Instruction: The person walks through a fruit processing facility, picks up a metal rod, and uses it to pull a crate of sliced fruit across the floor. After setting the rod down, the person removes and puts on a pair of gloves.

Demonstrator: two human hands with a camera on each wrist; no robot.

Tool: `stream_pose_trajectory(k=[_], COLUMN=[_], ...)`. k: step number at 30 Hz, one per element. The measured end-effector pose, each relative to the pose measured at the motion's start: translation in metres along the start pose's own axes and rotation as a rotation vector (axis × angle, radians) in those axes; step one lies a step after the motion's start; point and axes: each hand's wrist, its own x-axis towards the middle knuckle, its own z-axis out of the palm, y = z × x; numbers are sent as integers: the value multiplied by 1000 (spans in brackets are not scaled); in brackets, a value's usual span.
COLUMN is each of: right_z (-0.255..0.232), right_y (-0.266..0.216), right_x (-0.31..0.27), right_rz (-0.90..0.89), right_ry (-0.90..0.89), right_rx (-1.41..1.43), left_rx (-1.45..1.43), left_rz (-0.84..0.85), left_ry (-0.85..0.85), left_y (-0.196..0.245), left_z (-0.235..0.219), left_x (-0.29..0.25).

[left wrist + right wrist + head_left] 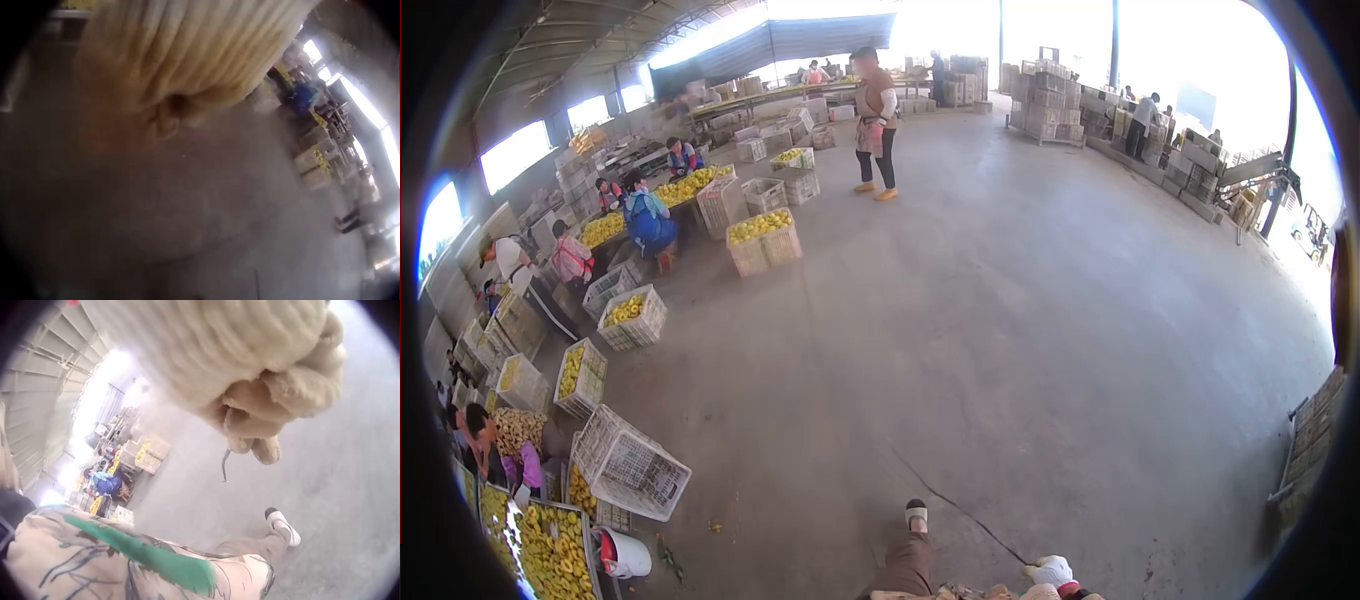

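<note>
My right hand (281, 394) wears a whitish knitted glove, and its fingers curl round a thin dark rod (225, 465). In the right wrist view only a short bent end of the rod sticks out below the fingers. The head view shows the same gloved right hand (1052, 571) at the bottom edge, the long rod (960, 508) slanting forward and left over the concrete floor. My left hand (175, 75), in a yellowish-white ribbed glove, hangs blurred over the floor in the left wrist view. Its fingers are loosely bent, and nothing shows in them.
To the left stand plastic crates of yellow fruit (632, 318) and a tipped crate (628, 463). A white bucket (630, 556) sits by a fruit-filled bin (550, 550). A person (875, 120) stands ahead; others work along the left. Stacked crates (1312, 440) line the right edge.
</note>
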Motion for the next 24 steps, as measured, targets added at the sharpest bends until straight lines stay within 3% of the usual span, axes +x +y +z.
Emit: stream_pose_trajectory(k=[2,3,5,8,10,11,12,13,15,16,17,18,19,20,21,22,24], right_z=[-18,-33,-74,-147,-187,-184,-196,-234,-238,-266,-283,-242,-270,-299,-322,-393,-456], right_y=[-8,-16,-36,-82,-119,-103,-105,-155,-127,-149,-177,-106,-129,-161,-188,-276,-327], right_x=[70,103,161,220,263,310,347,350,453,514,553,632,670,705,741,742,846], right_rz=[59,48,61,165,336,337,350,71,106,284,479,340,313,281,249,251,27], right_ry=[4,71,166,180,237,286,284,331,301,236,144,285,289,302,320,223,210], right_rx=[144,165,118,219,333,327,247,141,246,170,96,819,695,572,451,417,328], left_rx=[-609,-818,-1005,-1034,-656,-507,-757,-687,-578,-637,-669,-500,-377,-322,-148,-424,-593], left_rz=[-415,-510,-474,-101,390,624,611,745,850,829,788,836,915,782,577,211,-234], left_ry=[-109,-117,-164,-298,-357,-323,-576,-623,-568,-608,-654,-503,-345,-382,-407,-575,-458], left_y=[63,107,238,501,700,800,892,966,1085,1134,1158,1173,1175,1166,1151,1121,1090], left_z=[-20,-24,-39,-73,-100,-114,-173,-186,-225,-219,-206,-206,-205,-195,-196,-187,-208], left_x=[34,54,81,102,105,106,48,47,29,51,78,104,133,173,208,249,298])
